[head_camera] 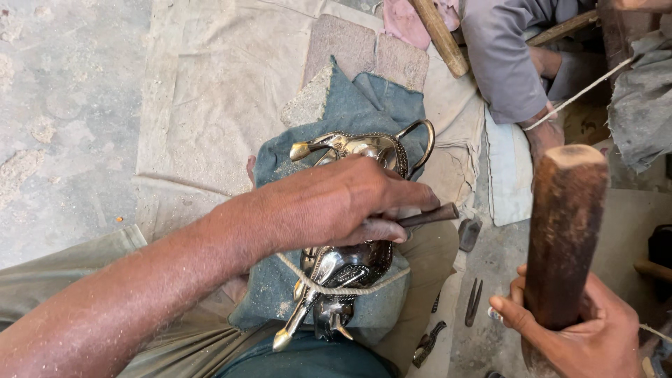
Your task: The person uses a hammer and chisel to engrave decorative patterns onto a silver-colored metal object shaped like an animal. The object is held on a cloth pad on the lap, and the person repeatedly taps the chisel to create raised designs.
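Head view. A shiny metal vessel (pixel 353 210) with ornate relief, a curved handle loop and a spout is seen lying on a blue-grey cloth (pixel 364 105) over the person's lap, near the middle of the frame. A cord (pixel 336 285) is passed across the lower part of the vessel, pressed against it.

The left hand (pixel 336 203) is laid over the vessel's middle. Its fingers (pixel 392 227) are clenched around a dark punch tool (pixel 430 215), whose blunt end is seen projecting to the right past the fingertips. The working tip is hidden under the hand; contact with the metal cannot be told.

The right hand (pixel 581 329) is held at lower right, apart from the vessel. Its fingers are wrapped in a grasp around the lower part of a thick wooden mallet (pixel 565 231), which is held upright, its flat top end uppermost.

Small dark hand tools (pixel 474 301) are noted on the ground between lap and right hand. A pale canvas sheet (pixel 203 91) is spread over the floor beneath the cloth, with flat stone blocks (pixel 364 49) at its far edge. At upper right another person's grey sleeve (pixel 500 56) and hand (pixel 546 136) are seen, near a wooden handle (pixel 439 35).
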